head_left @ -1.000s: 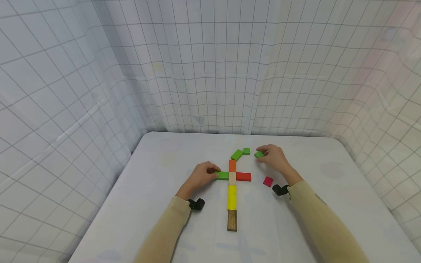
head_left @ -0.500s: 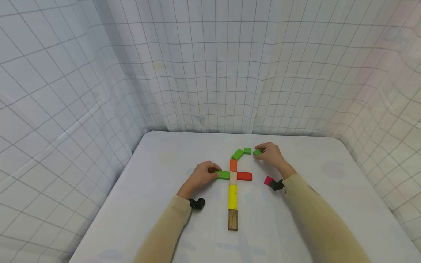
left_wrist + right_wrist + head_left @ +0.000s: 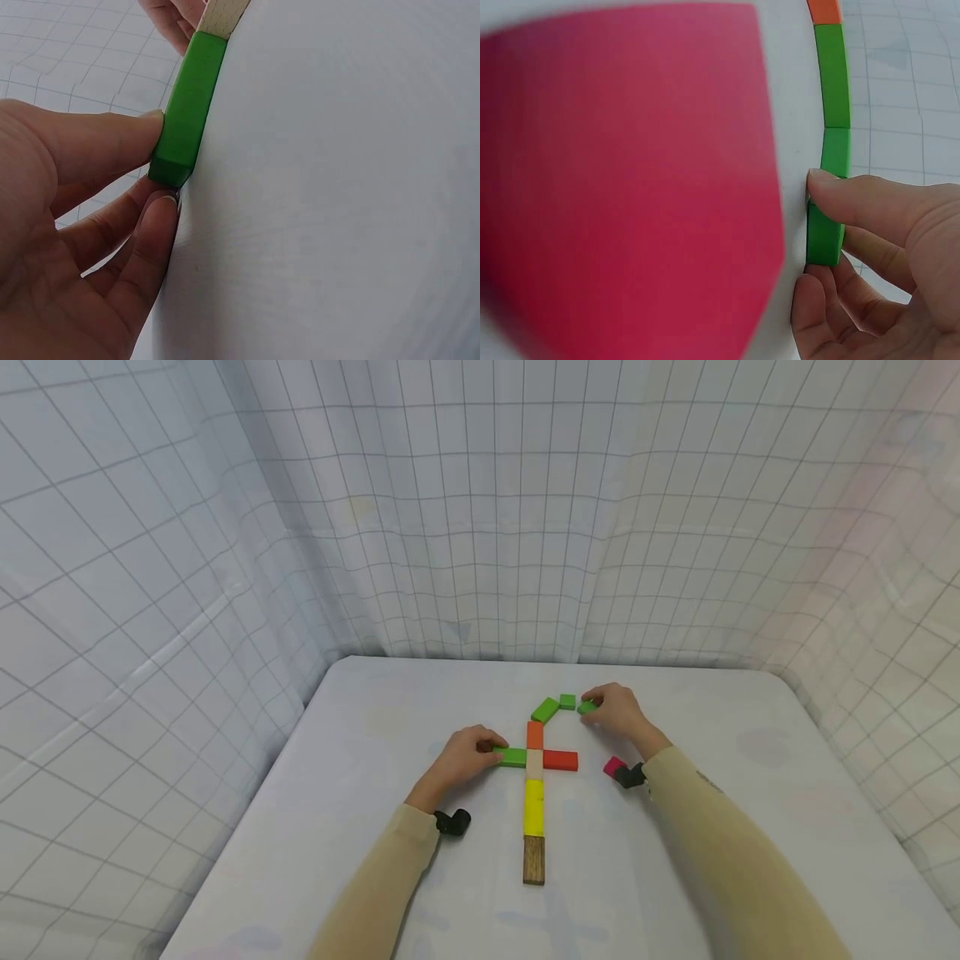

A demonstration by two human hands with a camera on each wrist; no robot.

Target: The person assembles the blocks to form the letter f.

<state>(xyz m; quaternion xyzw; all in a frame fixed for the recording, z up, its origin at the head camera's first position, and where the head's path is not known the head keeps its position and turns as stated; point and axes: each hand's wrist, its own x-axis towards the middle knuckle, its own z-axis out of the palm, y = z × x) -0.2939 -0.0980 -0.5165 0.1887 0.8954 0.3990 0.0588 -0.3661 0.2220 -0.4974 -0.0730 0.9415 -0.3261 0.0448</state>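
Note:
Flat on the table, my left hand (image 3: 461,756) pinches the outer end of a long green block (image 3: 513,757), whose other end meets a pale wooden block (image 3: 223,16). Further back, my right hand (image 3: 618,710) pinches a small green block (image 3: 823,236) between thumb and fingers. That block sits just right of a green square block (image 3: 567,702); the thumb partly hides the space between them in the right wrist view. A slanted green block (image 3: 545,709) links the square to an orange block (image 3: 535,735) at the top of the cross.
A red block (image 3: 560,761) forms the cross's right arm. Below the pale block run a yellow piece (image 3: 533,807) and a brown wooden block (image 3: 534,861). A loose pink-red block (image 3: 615,766) lies under the right wrist. Gridded white curtains (image 3: 480,527) surround the table.
My right hand has carried its small green block slightly left and back, closer to the green square. The left hand keeps its hold on the long green block. The head view has shifted slightly.

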